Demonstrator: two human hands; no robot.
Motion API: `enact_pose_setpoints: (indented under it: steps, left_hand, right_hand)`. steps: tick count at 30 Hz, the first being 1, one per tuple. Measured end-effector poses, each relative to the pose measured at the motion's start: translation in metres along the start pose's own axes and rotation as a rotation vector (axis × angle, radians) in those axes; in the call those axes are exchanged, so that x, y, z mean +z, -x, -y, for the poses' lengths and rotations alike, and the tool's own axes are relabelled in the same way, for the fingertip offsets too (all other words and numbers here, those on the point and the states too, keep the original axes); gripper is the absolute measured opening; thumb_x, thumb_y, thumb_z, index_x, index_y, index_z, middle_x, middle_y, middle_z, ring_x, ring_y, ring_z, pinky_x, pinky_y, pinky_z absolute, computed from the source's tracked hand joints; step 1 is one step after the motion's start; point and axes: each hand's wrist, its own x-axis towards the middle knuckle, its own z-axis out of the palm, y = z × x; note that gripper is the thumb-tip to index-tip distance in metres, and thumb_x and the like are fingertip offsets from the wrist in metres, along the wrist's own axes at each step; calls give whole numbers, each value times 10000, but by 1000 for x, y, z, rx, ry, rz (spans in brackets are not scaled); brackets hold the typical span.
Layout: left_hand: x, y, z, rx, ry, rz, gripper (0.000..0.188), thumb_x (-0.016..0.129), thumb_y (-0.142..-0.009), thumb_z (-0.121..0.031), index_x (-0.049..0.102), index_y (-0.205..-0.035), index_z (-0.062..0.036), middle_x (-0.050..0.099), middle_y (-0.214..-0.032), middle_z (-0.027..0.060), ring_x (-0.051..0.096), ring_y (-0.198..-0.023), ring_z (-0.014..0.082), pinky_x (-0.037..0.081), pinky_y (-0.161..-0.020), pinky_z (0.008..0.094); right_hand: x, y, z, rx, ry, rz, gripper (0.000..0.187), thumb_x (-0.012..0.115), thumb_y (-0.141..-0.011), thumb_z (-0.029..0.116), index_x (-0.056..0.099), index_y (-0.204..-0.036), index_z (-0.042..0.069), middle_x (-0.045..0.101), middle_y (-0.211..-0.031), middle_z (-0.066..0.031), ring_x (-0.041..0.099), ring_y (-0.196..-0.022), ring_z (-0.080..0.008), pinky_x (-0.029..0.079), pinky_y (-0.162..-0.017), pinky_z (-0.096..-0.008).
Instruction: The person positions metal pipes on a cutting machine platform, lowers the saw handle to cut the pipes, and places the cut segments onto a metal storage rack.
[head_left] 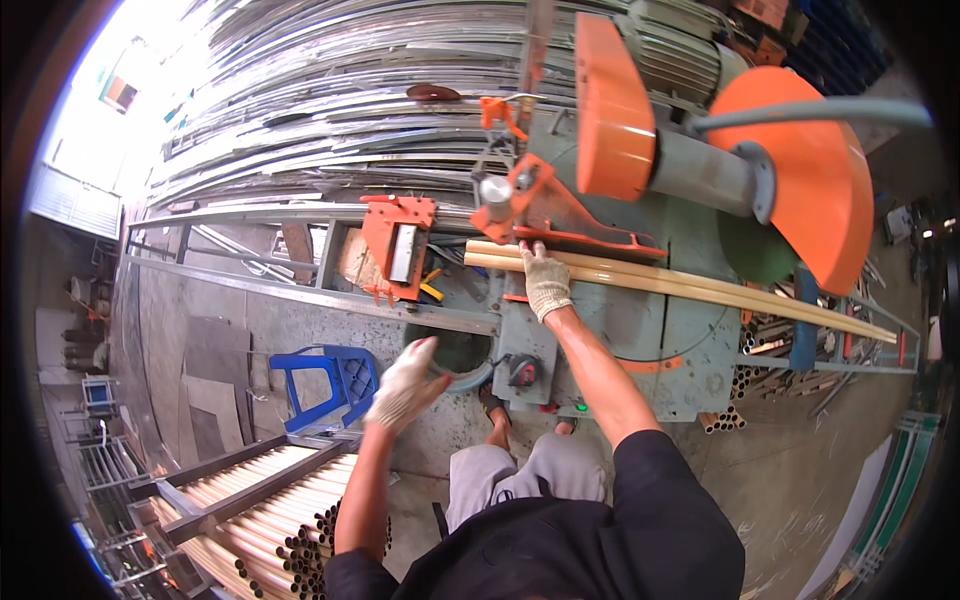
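Two long gold metal tubes (690,285) lie side by side across the grey saw table (620,375), against an orange fence (600,238). My right hand (545,282), in a pale knit glove with bare fingertips, grips them near their left ends. Off the table to the left, my left hand (405,385) hangs in the air in a matching glove, holding nothing, fingers apart. Behind the tubes stands a cut-off saw with a large orange blade guard (820,180), an orange belt cover (612,110) and a grey handle (830,113). The blade itself is mostly hidden.
A metal rail frame (300,288) with an orange stop block (398,245) extends left. Below it lies a blue plastic stool (345,385). Many gold tubes (270,510) fill a rack at lower left. Stacked metal bars (350,110) line the back. A tape measure (523,370) rests on the table edge.
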Motion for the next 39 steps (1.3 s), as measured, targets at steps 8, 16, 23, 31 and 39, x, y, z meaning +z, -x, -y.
enact_pose_setpoints:
  steps: [8, 16, 23, 31, 39]
  left_hand:
    - [142, -190, 68, -302, 1723, -334, 455, 693, -933, -330, 548, -1253, -40, 654, -1082, 72, 653, -938, 189, 538, -801, 332]
    - [165, -292, 98, -357, 2392, -271, 453, 790, -815, -41, 546, -1197, -48, 649, -1110, 133, 662, -1018, 326, 562, -888, 535]
    - [157, -290, 105, -439, 2204, -300, 489, 825, -766, -34, 575, -1187, -42, 657, -1092, 107, 657, -1020, 302, 563, -853, 512]
    - [145, -295, 127, -347, 2239, -148, 380, 816, -817, -204, 615, -1102, -54, 679, -1059, 108, 639, -1052, 287, 505, -996, 467]
    - [117, -313, 121, -554, 1924, -217, 351, 820, -806, -201, 669, -1092, -64, 686, -1110, 119, 649, -1058, 292, 531, -958, 465]
  right_hand:
    - [21, -30, 76, -53, -96, 1, 520, 599, -871, 109, 525, -1384, 156, 561, -1357, -163, 670, -1013, -353, 559, -838, -460]
    - [-37, 19, 74, -7, -534, -159, 541, 687, -818, 61, 538, -1338, 59, 592, -1303, -189, 608, -1144, -352, 489, -991, -422]
    - [-97, 200, -7, 442, -733, 75, 305, 670, -836, 16, 661, -1141, 5, 716, -1069, -138, 704, -965, -261, 556, -840, -332]
    - [-37, 359, -83, 1019, -536, 659, 350, 614, -862, 357, 721, -955, 36, 718, -885, -172, 706, -841, -289, 535, -782, -407]
    - [23, 333, -101, 920, -314, 402, 373, 615, -869, 362, 705, -1037, 41, 682, -1062, -240, 658, -1000, -397, 506, -878, -496]
